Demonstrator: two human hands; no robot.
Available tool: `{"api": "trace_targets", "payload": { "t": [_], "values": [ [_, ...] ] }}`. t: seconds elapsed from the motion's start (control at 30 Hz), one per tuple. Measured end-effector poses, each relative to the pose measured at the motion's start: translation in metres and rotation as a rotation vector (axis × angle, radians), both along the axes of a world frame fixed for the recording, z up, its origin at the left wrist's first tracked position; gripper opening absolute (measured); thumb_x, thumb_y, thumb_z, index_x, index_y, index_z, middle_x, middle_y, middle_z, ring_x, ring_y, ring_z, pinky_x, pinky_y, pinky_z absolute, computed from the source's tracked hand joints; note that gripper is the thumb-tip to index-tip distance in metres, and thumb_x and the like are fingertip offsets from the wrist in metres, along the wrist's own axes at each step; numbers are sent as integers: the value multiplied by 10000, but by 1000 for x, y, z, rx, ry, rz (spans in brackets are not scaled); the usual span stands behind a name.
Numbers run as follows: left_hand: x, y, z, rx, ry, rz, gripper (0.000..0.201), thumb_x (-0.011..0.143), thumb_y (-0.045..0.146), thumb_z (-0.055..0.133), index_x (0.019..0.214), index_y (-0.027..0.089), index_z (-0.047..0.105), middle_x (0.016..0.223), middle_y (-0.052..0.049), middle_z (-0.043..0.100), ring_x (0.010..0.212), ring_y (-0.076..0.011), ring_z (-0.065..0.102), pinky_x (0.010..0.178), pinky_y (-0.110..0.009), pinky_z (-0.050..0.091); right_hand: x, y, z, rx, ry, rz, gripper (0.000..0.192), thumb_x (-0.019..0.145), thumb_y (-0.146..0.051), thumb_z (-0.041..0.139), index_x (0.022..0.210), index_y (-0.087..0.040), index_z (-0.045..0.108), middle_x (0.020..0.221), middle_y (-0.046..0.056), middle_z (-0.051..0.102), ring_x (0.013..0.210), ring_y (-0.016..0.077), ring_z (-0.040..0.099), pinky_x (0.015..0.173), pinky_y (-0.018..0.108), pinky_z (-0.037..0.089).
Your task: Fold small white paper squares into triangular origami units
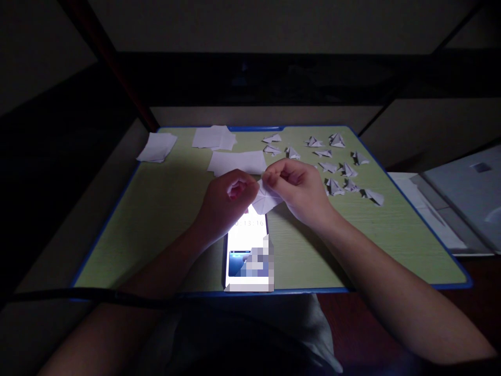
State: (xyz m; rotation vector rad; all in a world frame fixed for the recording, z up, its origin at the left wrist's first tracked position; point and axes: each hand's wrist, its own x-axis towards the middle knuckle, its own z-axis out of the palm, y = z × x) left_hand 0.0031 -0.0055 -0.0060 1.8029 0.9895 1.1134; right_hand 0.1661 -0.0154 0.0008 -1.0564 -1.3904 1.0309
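Note:
My left hand (226,201) and my right hand (300,188) meet above the middle of a green lap table (164,209) with a blue rim. Both pinch a small white paper piece (264,199), partly folded with creases showing. The fingers of each hand close on its upper edges. Under the hands lies a lit phone (247,250), its screen glowing white. My forearms reach in from the bottom corners.
Several finished folded paper shapes (340,169) are scattered over the table's far right. Flat white paper sheets (237,162) lie at the far middle, more sheets (157,147) at the far left. A closed laptop (465,198) sits to the right. The room is dark.

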Motion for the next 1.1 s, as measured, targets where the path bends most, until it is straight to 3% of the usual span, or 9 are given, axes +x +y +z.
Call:
{"api": "trace_targets", "payload": {
  "t": [0.17, 0.43, 0.83, 0.93, 1.1],
  "values": [
    [0, -2, 2, -10, -2, -5, 99, 805, 237, 603, 728, 176, 586, 616, 21, 616, 475, -80, 551, 420, -183, 425, 1, -1, 3, -13, -2, 33, 253, 762, -401, 709, 719, -172, 612, 592, -20, 548, 530, 85, 461, 481, 238, 334],
    [1, -2, 4, -17, -21, -21, 105, 784, 242, 603, 703, 178, 585, 585, 24, 596, 462, -79, 541, 419, -187, 434, 3, -2, 4, -51, -25, 88, 101, 759, -268, 662, 740, -175, 627, 611, -16, 580, 545, 94, 487, 502, 253, 350],
    [1, -1, 4, 2, 26, -9, 119, 835, 245, 598, 738, 177, 588, 624, 13, 625, 479, -84, 560, 437, -203, 440, 4, -1, 4, -31, -7, 94, 146, 768, -304, 684, 723, -180, 623, 615, -11, 587, 541, 97, 484, 499, 250, 337],
    [-9, 2, 12, 16, 36, -10, 132, 878, 251, 590, 772, 171, 597, 707, -9, 665, 490, -78, 558, 425, -204, 425, 5, 0, 4, -19, -1, 62, 180, 757, -322, 700, 697, -177, 611, 598, -14, 567, 529, 93, 459, 493, 247, 318],
    [-43, -1, 37, 114, -71, 94, 172, 984, 316, 499, 921, 191, 599, 833, 3, 664, 556, -65, 557, 479, -191, 450, 7, 2, 5, -21, 21, 37, 183, 740, -315, 702, 683, -179, 594, 589, -22, 538, 531, 90, 422, 493, 243, 290]
  ]
}}
